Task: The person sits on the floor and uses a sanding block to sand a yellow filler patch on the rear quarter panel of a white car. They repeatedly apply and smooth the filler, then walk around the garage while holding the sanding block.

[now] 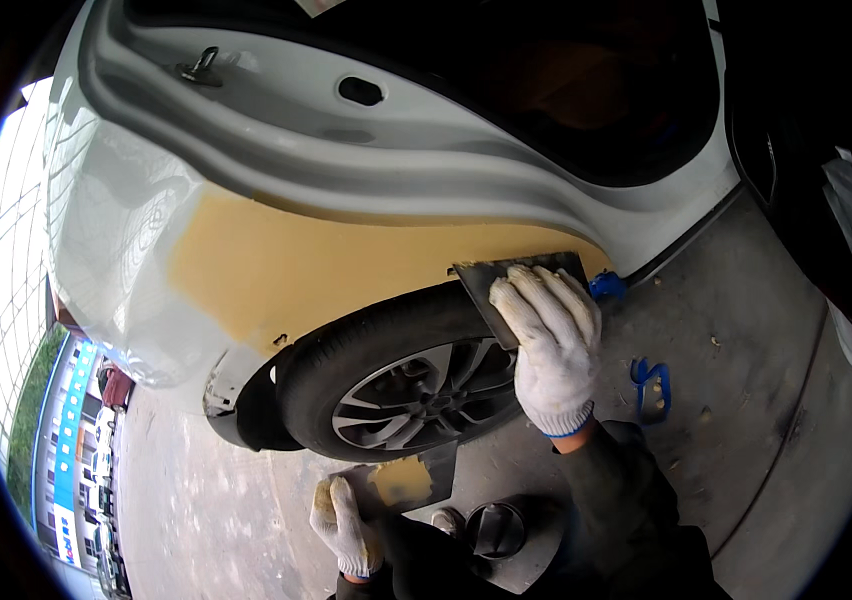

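In a white knit glove, my right hand (554,345) grips a dark, flat putty spreader (484,290). The spreader's upper edge lies along the car's rear fender, just above the tire, at the right end of a broad tan putty patch (296,262). My left hand (348,532), gloved too, is low in front of the wheel (426,400). It is closed on the left end of a dark, flat putty board (441,472), with a dab of tan putty (401,481) on top. The fender (136,200) around the patch is light grey or white.
A dark round container (498,530) stands below the board, beside my right forearm. Crumpled blue tape (652,390) lies on the concrete floor (716,320). More blue material (606,285) is at the fender's right end. A door opening (586,90) gapes above the fender.
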`<state>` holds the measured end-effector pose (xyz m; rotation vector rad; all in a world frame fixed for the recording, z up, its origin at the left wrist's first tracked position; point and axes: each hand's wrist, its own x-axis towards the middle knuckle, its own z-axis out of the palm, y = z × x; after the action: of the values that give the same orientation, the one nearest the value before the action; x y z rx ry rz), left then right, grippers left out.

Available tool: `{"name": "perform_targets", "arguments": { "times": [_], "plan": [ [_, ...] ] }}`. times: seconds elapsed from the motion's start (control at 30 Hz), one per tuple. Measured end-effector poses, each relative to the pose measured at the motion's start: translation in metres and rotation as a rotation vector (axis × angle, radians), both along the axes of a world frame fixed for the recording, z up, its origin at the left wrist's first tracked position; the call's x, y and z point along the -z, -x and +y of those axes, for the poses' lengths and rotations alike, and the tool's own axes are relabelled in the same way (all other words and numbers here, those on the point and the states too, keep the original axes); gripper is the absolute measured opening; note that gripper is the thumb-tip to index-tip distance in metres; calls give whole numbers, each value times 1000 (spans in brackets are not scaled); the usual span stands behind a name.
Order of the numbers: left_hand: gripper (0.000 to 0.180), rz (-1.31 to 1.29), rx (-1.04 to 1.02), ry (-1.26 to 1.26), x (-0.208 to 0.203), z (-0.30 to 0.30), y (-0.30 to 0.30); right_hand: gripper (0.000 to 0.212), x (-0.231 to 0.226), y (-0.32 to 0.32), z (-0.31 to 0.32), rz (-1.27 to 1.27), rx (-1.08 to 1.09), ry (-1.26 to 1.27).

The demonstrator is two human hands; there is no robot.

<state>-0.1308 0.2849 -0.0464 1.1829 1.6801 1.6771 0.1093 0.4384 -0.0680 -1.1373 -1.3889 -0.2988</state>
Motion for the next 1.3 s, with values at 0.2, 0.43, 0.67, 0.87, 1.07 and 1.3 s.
{"name": "perform_targets", "arguments": {
  "times": [0.2,0.43,0.67,0.87,1.07,1.3],
  "plan": [
    [25,26,19,-20,2,1,11,36,-2,8,31,38,78,-92],
    [27,-7,-38,-29,14,4,11,36,0,19,22,19,55,-67],
    [30,79,-24,30,10,4,-2,36,-8,17,31,-17,44,-45],
    [35,174,-52,20,7,6,-8,34,-5,22,20,13,15,-70],
    [37,438,-39,57,5,3,-2,38,-8,23,33,-15,41,-40],
    [33,102,-49,-22,15,4,2,35,-5,32,18,49,42,-61]
  ]
}}
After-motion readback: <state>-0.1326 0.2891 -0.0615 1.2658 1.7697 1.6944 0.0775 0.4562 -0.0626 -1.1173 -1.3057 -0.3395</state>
